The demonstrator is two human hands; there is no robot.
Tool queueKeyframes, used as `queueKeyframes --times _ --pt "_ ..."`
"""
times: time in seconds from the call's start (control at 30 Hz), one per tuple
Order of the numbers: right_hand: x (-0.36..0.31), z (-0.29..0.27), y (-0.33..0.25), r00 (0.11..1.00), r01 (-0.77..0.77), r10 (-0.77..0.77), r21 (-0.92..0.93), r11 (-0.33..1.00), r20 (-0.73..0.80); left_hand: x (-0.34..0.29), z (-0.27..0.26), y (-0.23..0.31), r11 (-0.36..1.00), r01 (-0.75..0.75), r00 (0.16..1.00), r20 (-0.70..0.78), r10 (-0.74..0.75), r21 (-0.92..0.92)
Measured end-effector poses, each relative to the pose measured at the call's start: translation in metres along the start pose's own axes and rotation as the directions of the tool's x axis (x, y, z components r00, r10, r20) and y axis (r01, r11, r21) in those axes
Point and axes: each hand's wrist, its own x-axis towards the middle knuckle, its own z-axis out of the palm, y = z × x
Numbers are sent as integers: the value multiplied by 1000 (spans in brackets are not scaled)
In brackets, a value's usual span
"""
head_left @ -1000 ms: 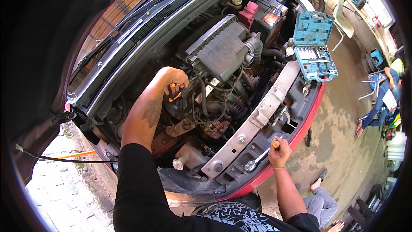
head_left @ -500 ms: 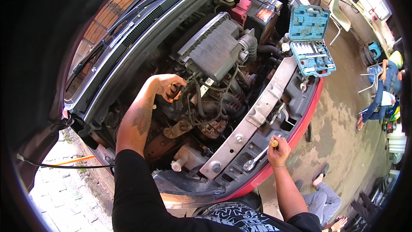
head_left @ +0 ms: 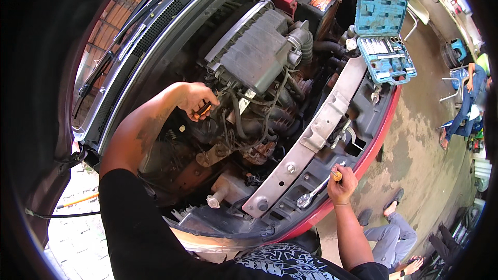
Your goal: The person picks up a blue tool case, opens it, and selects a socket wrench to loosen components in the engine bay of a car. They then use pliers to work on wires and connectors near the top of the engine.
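My left hand point(head_left: 198, 101) is over the engine bay, left of the black air filter box point(head_left: 251, 46). Its fingers are closed around a small orange-and-black object point(head_left: 203, 109), mostly hidden in the grip. By the front edge of the car, my right hand point(head_left: 343, 185) is in a fist around a yellow-handled tool point(head_left: 337, 176); a bit of metal shows beside it, but the tool's kind is unclear. A ratchet point(head_left: 305, 199) lies on the black front panel, its handle reaching to my right fist. I cannot tell whether the fist touches it.
An open blue socket set case point(head_left: 386, 57) rests on the car's right front corner, with a wrench point(head_left: 375, 95) below it. A metal crossbar point(head_left: 327, 124) spans the front. The battery point(head_left: 319, 2) sits at the back. Other people's legs point(head_left: 394, 236) show at lower right.
My left hand has shifted slightly left with the orange-and-black object, and its forearm has swung left. My right hand keeps its place by the ratchet. The whole view has turned a little.
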Motion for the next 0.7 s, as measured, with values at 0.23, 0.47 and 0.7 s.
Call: queueKeyframes --times 0.23,0.47,0.7 --pt "1 0 0 1000 25 -25 5 1000 -9 -1 32 -17 992 -121 977 -175 125 32" --pt "-1 1 1 1000 19 -19 -12 1000 -10 -9 -27 32 980 59 982 167 -91 190" --pt "1 1 -3 1000 14 -14 -26 1000 11 -1 7 -3 971 -59 996 -45 72 230"
